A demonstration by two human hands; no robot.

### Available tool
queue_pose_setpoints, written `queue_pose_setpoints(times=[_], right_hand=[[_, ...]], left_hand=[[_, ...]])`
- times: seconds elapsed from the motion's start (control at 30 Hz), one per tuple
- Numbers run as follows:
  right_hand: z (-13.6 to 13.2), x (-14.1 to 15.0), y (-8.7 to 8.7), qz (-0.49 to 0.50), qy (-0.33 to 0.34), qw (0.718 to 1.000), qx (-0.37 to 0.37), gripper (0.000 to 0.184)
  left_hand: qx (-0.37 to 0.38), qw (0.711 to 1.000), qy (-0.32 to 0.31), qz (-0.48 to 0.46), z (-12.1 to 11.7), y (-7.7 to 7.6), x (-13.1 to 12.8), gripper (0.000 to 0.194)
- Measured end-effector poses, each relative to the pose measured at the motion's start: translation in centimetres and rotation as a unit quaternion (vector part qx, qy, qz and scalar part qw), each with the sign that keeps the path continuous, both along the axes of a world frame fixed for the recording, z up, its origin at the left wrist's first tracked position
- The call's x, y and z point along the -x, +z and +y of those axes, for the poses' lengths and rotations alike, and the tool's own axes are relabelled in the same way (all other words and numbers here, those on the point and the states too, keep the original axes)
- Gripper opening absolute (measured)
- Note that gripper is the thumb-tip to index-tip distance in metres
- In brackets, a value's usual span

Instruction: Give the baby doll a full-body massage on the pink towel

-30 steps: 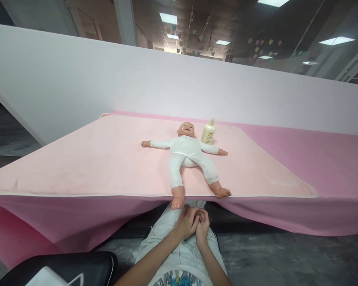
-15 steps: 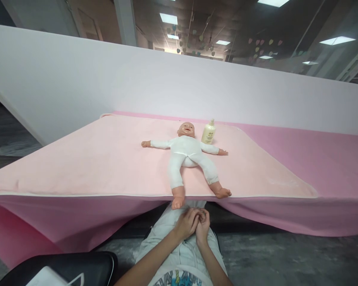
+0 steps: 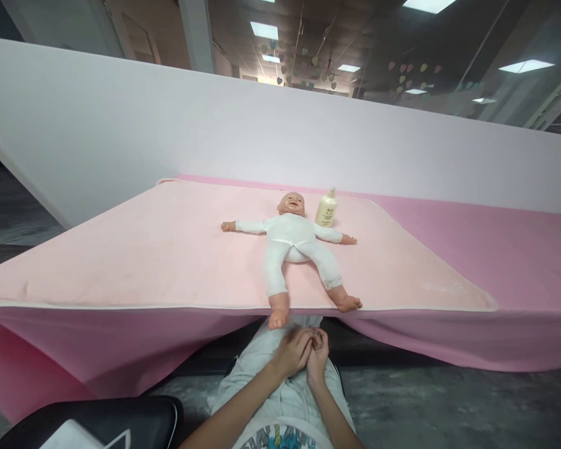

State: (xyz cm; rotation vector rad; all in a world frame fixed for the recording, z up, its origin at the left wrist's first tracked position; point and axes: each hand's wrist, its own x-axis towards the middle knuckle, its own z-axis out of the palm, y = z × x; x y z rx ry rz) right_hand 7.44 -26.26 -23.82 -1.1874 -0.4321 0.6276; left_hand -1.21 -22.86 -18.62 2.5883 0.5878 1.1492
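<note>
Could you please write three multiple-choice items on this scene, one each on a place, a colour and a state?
1. Where does the cream plastic lotion bottle stand?
A. beside the head of the baby doll in white clothes
B. at the doll's feet
C. on the floor

2. What colour is the soft towel under the doll?
A. blue
B. pale pink
C. green

3. How are the left hand and right hand?
A. gripping the doll
B. pressed together over the lap, holding nothing seen
C. lifting the bottle

Answers: 1 A, it is upright next to the doll's head. 2 B, the towel is pale pink on a deeper pink sheet. 3 B, both hands meet below the table edge, apart from the doll.
</note>
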Motion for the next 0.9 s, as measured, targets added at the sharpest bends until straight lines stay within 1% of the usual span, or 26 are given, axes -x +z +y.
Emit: queue_pose_setpoints(times=[0.1,0.27,0.37,0.5,0.73,0.9], right_hand=[[-0.05,0.09,0.19,0.006,0.0,1.0,0.002,0.043],[-0.11,0.18,0.47,-0.005,-0.002,1.0,-0.005,0.043],[-0.14,0.16,0.49,0.0,0.001,1.0,-0.004,0.043],[-0.21,0.18,0.58,-0.008,0.0,1.0,-0.004,0.041],[-0.31,0.27,0.84,0.008,0.001,1.0,-0.002,0.045],[-0.31,0.23,0.73,0.003,-0.001,1.0,-0.004,0.043]], left_hand=[[-0.011,1.0,0.004,-0.004,0.03,0.06,-0.08,0.023],[0.0,0.999,0.039,0.022,-0.14,0.12,-0.21,0.021],[0.003,0.998,0.05,0.035,-0.2,0.11,-0.26,0.02],[0.007,0.998,0.055,0.044,-0.2,0.17,-0.28,0.02],[-0.008,0.997,0.054,0.049,-0.26,0.57,-0.15,0.021],[-0.043,0.996,0.054,0.048,-0.19,0.28,-0.14,0.019]])
